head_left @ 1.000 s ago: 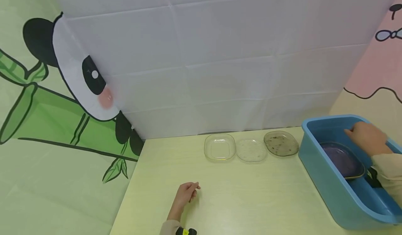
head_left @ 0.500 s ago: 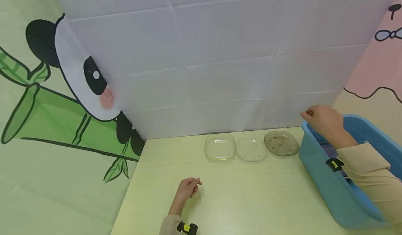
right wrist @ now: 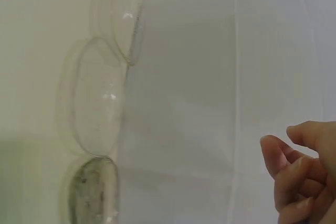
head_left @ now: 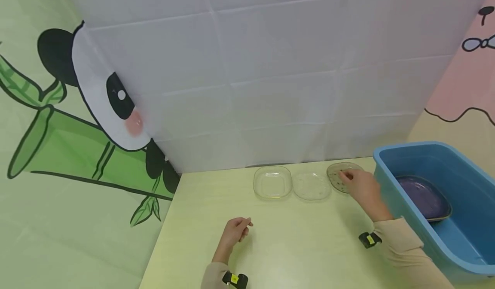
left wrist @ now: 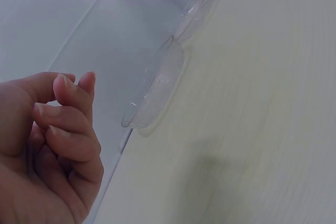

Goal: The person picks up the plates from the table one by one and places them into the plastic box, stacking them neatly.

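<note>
Three see-through dishes stand in a row at the table's back: a squarish clear dish (head_left: 272,182), a round clear plate (head_left: 311,186) and a smoky dark-flecked plate (head_left: 337,178). My right hand (head_left: 361,190) hovers above the flecked plate, hiding part of it; in the right wrist view its fingers hang loosely curled, holding nothing. Over the table's front middle, my left hand (head_left: 233,232) is loosely curled too, with nothing in its fingers in the left wrist view. A dark purple plate (head_left: 423,196) lies inside the blue tub (head_left: 410,233) at the right.
The pale wooden table (head_left: 294,246) meets a creased white cloth backdrop (head_left: 278,87) just behind the dishes. The tub's high left wall stands close to my right forearm. Each wrist wears a small black camera (head_left: 370,239).
My right hand has come out of the blue tub, passed over its rim and moved left to above the flecked plate. The left hand has barely shifted. The dishes stay put.
</note>
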The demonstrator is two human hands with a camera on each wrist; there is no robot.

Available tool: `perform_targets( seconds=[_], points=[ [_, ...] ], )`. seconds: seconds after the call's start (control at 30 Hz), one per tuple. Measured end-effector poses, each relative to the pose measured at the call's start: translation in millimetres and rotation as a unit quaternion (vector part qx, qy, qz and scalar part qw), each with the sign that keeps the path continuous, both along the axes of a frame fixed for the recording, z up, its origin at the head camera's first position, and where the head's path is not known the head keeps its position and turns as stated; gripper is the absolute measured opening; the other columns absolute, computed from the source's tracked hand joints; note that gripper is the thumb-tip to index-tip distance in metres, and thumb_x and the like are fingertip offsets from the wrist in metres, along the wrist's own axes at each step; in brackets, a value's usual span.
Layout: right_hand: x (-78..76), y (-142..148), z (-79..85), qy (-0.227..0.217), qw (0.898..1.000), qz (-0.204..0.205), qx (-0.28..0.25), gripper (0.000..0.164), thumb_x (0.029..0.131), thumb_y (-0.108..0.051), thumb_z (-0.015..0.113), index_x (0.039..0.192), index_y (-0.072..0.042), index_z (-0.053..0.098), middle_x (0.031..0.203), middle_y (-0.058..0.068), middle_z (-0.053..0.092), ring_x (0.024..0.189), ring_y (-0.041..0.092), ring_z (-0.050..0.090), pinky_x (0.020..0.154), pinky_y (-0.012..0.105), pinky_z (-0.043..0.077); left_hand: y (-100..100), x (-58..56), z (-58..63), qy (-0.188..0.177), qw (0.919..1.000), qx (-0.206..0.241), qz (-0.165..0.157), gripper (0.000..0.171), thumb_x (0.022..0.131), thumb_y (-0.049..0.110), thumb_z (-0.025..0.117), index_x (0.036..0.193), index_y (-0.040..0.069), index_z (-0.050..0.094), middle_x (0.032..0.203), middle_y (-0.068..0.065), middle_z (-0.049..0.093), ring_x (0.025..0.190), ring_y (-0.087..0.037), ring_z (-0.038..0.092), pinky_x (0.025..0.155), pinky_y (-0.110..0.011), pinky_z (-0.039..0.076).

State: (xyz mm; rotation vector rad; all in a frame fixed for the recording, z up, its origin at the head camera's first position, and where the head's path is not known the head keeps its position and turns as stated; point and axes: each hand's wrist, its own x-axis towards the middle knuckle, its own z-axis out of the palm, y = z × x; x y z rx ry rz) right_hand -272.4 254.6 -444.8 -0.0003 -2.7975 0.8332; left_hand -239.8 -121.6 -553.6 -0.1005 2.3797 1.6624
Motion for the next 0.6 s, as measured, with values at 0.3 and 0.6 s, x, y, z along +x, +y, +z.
perform_targets(
  seconds=[0.3, 0.6],
  points=[
    [17.6, -0.9, -72.6, -0.091, 0.994, -0.03, -0.059, 0.047, 0.094, -0.048, 0.044, 0.082, -0.01, 0.068, 0.071, 0.002, 0.065, 0.051, 0.014, 0.045, 0.046, 0.029, 0.032, 5.5, 0.1, -3.4, 0.007, 0.9999, 0.01, -0.006, 0.042, 0.093, 0.03, 0.052, 0.093, -0.011, 0.061, 0.053, 0.008, 0.047, 0.044, -0.003, 0.035, 0.043, -0.017, 0.031],
    [36.4, 6.3, -105.6, -0.133, 0.986, -0.048, -0.084, 0.046, 0.093, -0.047, 0.046, 0.083, -0.008, 0.068, 0.07, 0.0, 0.065, 0.053, 0.013, 0.046, 0.046, 0.029, 0.032, 12.3, -2.8, -4.9, 0.006, 0.9997, 0.019, -0.012, 0.041, 0.094, 0.026, 0.052, 0.094, -0.013, 0.061, 0.053, 0.008, 0.046, 0.043, -0.003, 0.034, 0.043, -0.017, 0.03]
  ],
)
